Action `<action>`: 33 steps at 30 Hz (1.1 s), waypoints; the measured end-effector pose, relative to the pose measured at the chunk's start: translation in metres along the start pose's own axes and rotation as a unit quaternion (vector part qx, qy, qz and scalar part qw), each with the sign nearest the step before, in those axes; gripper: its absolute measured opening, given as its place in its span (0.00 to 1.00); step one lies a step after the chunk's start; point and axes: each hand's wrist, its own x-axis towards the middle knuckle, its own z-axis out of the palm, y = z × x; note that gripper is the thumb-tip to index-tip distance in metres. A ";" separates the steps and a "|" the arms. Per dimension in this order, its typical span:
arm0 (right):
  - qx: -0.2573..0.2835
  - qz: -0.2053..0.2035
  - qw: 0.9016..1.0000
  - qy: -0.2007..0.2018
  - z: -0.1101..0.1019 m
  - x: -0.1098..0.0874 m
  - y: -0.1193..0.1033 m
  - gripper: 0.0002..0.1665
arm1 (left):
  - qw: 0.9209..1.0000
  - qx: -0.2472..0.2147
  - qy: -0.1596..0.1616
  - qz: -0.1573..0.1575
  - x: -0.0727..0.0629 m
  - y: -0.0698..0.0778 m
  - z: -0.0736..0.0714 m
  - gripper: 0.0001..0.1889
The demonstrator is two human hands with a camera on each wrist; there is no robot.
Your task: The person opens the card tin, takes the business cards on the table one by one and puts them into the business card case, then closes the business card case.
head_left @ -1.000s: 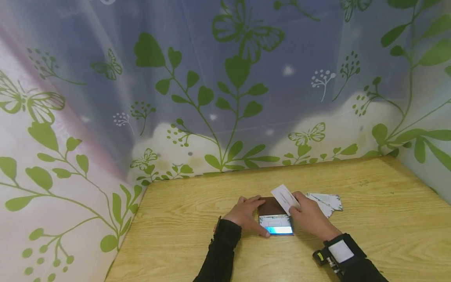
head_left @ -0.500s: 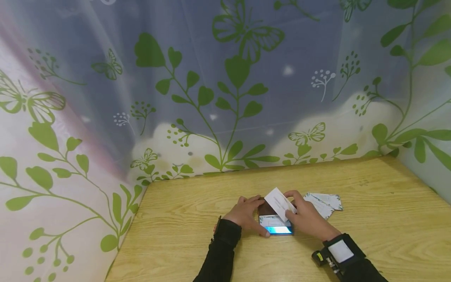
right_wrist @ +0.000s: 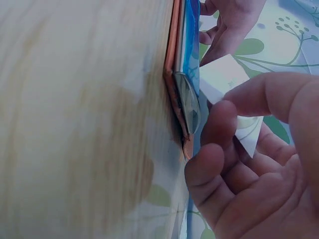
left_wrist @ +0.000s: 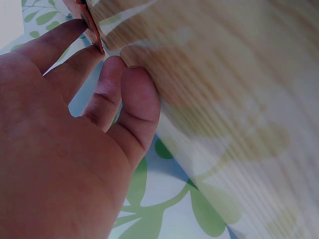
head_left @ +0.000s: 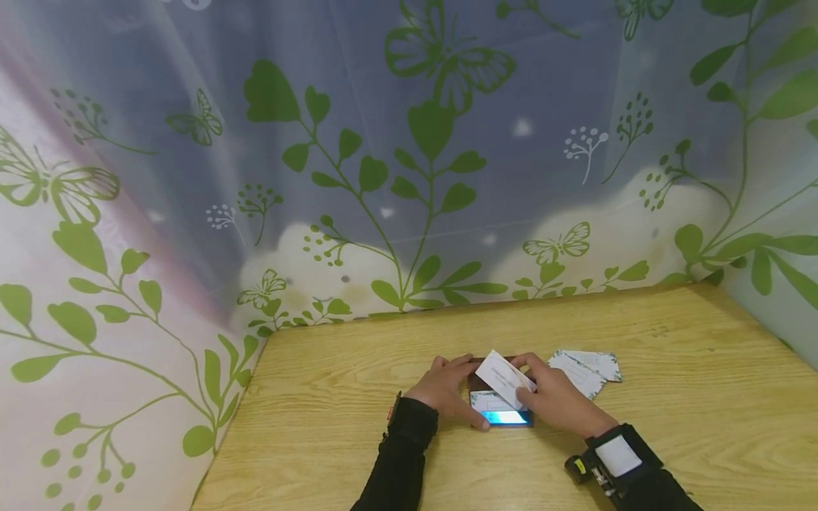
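Observation:
In the head view a brown card holder [head_left: 476, 382] lies open on the table, a white card with a leafy edge showing in its lower part and a bright blue glare along its near edge. My left hand [head_left: 441, 389] steadies it from the left, thumb at the near corner and fingers at the far edge. My right hand [head_left: 552, 394] pinches a white printed card [head_left: 501, 376] between thumb and fingers, tilted over the holder. In the right wrist view the holder's brown cover [right_wrist: 172, 50] appears edge-on, with clear sleeves beside it.
Several loose white cards [head_left: 584, 370] with leafy edges lie overlapping to the right of the holder, partly behind the right hand. Everything rests on a wood-grain table [head_left: 345, 383]. A leaf-and-butterfly printed curtain [head_left: 383, 177] closes off the back and sides.
My right hand has brought the pinched card leftward and lower over the holder, turning its printed face more into view. The left hand and the holder have stayed put.

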 end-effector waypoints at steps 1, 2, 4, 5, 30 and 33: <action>-0.003 0.001 1.000 -0.002 0.000 0.000 0.000 0.22 | 1.000 0.000 -0.001 0.000 0.000 0.000 0.000 0.57; -0.005 0.000 1.000 -0.005 0.000 0.000 0.000 0.22 | 1.000 -0.001 -0.001 -0.001 0.000 0.000 0.000 0.57; -0.012 -0.001 1.000 -0.007 -0.001 0.000 0.001 0.22 | 1.000 -0.003 -0.002 -0.001 0.000 0.000 0.000 0.57; -0.013 0.000 1.000 -0.009 -0.001 0.000 0.001 0.22 | 1.000 -0.003 -0.002 -0.001 0.000 0.000 0.000 0.57; -0.048 -0.049 0.997 -0.041 -0.003 0.000 0.005 0.23 | 1.000 -0.005 -0.004 -0.016 -0.001 0.001 0.001 0.58; -0.048 -0.051 0.996 -0.046 -0.003 0.000 0.005 0.24 | 1.000 -0.002 -0.004 -0.015 -0.001 0.001 0.001 0.57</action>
